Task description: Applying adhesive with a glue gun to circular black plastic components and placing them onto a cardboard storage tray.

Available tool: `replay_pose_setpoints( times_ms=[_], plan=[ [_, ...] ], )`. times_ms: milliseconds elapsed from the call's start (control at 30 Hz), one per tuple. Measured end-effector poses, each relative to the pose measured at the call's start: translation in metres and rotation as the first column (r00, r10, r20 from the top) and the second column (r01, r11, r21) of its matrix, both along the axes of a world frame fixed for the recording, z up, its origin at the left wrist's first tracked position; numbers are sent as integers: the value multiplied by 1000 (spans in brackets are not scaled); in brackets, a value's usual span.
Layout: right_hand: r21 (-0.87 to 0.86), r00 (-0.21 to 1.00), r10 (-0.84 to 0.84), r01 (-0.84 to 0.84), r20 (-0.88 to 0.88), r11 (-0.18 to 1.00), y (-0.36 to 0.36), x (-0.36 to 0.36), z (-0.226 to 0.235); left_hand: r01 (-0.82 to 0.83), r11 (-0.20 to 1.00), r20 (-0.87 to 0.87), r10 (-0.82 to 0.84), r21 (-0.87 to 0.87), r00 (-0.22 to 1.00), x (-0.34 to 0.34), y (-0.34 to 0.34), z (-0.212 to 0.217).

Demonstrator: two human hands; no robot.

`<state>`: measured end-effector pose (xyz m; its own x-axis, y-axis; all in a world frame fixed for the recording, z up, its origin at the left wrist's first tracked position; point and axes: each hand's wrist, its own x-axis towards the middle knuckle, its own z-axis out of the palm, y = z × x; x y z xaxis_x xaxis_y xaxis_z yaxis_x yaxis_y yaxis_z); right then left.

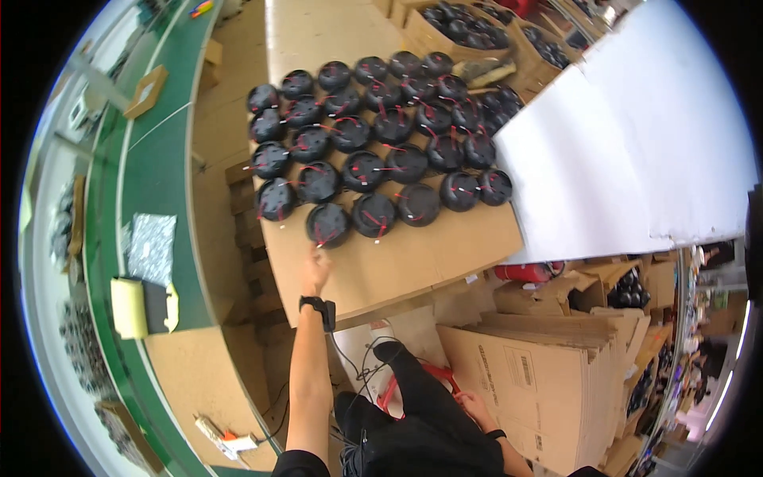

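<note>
My left hand point(315, 269) reaches forward over a sheet of cardboard point(413, 254), fingertips just below the nearest black round part point(327, 223). That part has red wires on it and lies at the front of several rows of the same black round parts point(381, 127). The hand holds nothing I can make out. A black band sits on that wrist. My right hand point(470, 404) is low beside my dark trouser leg, resting on the red seat frame point(401, 388) next to a stack of flat cardboard; its fingers are partly hidden.
A large white sheet point(636, 135) covers the right of the bench. Boxes of more black parts point(465, 28) stand at the back. Flattened cartons point(540, 381) pile up at lower right. A green conveyor point(155, 183) runs along the left, with a yellow pad point(131, 306).
</note>
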<state>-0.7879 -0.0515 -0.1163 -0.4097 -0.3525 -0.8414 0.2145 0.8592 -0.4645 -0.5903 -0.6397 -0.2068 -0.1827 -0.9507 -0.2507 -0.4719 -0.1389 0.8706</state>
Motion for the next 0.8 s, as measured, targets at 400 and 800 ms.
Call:
replay_pose_setpoints(
  times_ms=[400, 800],
  plan=[
    [-96, 664, 746, -746, -39, 659, -148, -18, -1, 39, 998, 2, -39, 45, 999, 268, 309, 174],
    [-1, 111, 992, -994, 55, 111, -294, 262, 85, -983, -174, 762, 644, 60, -67, 438, 740, 216]
  ],
)
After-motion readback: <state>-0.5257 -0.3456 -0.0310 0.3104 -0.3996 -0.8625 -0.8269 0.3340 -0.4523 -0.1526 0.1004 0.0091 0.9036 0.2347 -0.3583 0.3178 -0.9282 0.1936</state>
